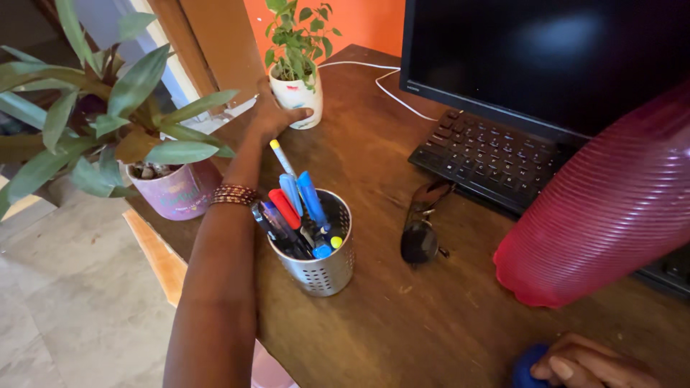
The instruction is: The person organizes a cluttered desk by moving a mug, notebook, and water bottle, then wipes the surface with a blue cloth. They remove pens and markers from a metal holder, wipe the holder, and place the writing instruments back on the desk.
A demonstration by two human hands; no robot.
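Head view: left hand grasps white plant pot; right hand clutches blue object

The small pot was white with coloured marks; the larger pot pink-purple. The pen cup was perforated silver, the ribbed bottle pink.

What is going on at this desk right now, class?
A person's left hand grips a small white plant pot at the far edge of the wooden desk. The right hand holds a blue cap beside a ribbed pink bottle. A metal pen holder, sunglasses and a keyboard lie between them.
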